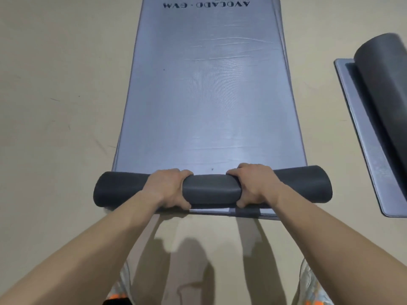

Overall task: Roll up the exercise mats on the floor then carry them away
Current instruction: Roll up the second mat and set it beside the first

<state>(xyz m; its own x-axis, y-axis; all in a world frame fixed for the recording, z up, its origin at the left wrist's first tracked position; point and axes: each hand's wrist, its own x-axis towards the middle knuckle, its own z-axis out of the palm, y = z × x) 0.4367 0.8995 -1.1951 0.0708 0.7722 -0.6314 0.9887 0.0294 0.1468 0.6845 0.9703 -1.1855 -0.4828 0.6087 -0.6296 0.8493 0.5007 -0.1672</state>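
The floor (55,84) is smooth pale beige, with a few thin dark scuffs (55,99) toward its left side. At its near edge stand two pale shoes with orange patches, the left shoe (120,289) and the right shoe (312,287) well apart. Soft grey shadows (189,260) lie on the floor between them.

mat (209,95): blue-grey top face, glossy sheen, fine weave pattern, faint crease lines. lettering (206,5) at mat's far end: dark navy print. roll (211,190) at mat's near end: plain matte charcoal. floor (61,84) around mat: beige, a few dark scuffs. second mat (361,119) right of mat: same blue-grey; second roll (385,69) on it: charcoal. shoes (308,282) near side of mat: white-grey, orange patches.
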